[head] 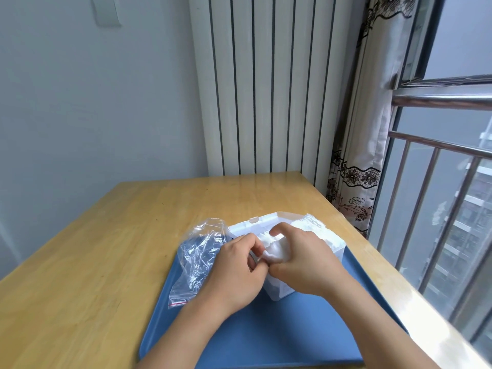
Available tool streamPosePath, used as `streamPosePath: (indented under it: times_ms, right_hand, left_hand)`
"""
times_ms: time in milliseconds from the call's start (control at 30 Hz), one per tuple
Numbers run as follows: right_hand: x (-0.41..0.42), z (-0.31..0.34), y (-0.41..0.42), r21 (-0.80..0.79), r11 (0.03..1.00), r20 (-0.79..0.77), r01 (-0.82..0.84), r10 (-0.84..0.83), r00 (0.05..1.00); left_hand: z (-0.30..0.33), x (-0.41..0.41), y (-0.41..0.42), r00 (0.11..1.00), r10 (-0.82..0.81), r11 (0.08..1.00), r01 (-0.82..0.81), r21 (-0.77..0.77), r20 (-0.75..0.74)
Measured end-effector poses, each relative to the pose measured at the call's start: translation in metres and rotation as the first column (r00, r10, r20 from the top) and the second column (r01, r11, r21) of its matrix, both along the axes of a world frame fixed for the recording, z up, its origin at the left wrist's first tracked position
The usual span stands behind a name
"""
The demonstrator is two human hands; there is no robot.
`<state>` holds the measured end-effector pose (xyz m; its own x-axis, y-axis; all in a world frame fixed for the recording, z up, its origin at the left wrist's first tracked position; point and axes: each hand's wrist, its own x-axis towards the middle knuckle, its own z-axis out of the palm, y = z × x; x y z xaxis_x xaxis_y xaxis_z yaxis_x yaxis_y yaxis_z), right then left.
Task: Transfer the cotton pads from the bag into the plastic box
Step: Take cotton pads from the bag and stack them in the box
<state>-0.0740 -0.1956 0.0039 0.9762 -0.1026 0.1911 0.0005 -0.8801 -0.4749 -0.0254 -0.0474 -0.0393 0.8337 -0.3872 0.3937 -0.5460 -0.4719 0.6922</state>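
On the blue tray [266, 334], your left hand [234, 270] and right hand [306, 262] pinched cotton pads [274, 251] over the plastic box [279, 291], its long axis running toward the radiator [266, 89]; bag [199, 257] lay left, wooden table [106, 249] beneath.

— Any room around those fingers?

— Little. Left of the left hand [234, 265] the crumpled bag [198, 258] lies touching it. Beyond the fingertips the plastic box [277, 288] wall rises (lid [255, 222] upright behind).

— And nearer?

— Open blue tray [266, 342] below both wrists; bare table [106, 249] further left.
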Motion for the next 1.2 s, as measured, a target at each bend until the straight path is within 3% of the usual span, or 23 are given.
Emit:
streamPosePath:
  times_ms: [233, 433, 533, 700, 900, 1100, 1200]
  right_hand:
    - [0.000, 0.004, -0.001, -0.124, 0.989, -0.202, -0.078, 0.052, 0.978]
    - [0.001, 0.006, 0.004, -0.155, 0.984, -0.260, -0.091, 0.048, 0.964]
    - [0.001, 0.006, -0.001, -0.073, 0.994, -0.240, -0.086, 0.067, 0.968]
    - [0.003, 0.003, -0.014, 0.216, 0.974, -0.232, -0.066, 0.117, 0.966]
    - [0.002, 0.003, -0.011, 0.043, 0.990, -0.285, -0.138, 0.144, 0.948]
    - [0.010, 0.002, -0.008, 0.020, 1.000, -0.234, -0.022, 0.026, 0.972]
    - [0.011, 0.005, -0.010, -0.114, 0.992, -0.283, -0.047, 0.013, 0.959]
  left_hand:
    - [0.001, -0.002, -0.002, 1.000, 0.012, 1.000, -0.012, -0.006, 0.028]
    - [-0.001, 0.000, -0.001, 1.000, 0.007, 1.000, -0.007, -0.011, -0.009]
    - [0.000, 0.001, -0.001, 0.999, 0.009, 1.000, -0.009, -0.024, -0.034]
    - [0.001, 0.001, 0.001, 0.996, -0.004, 0.999, 0.000, -0.047, -0.091]
    - [0.001, 0.002, 0.001, 0.992, 0.011, 0.997, -0.020, -0.069, -0.129]
    - [0.004, 0.000, 0.000, 0.991, 0.024, 0.998, -0.030, -0.049, -0.135]
    - [0.003, -0.001, -0.001, 0.992, 0.011, 0.998, -0.017, -0.054, -0.123]
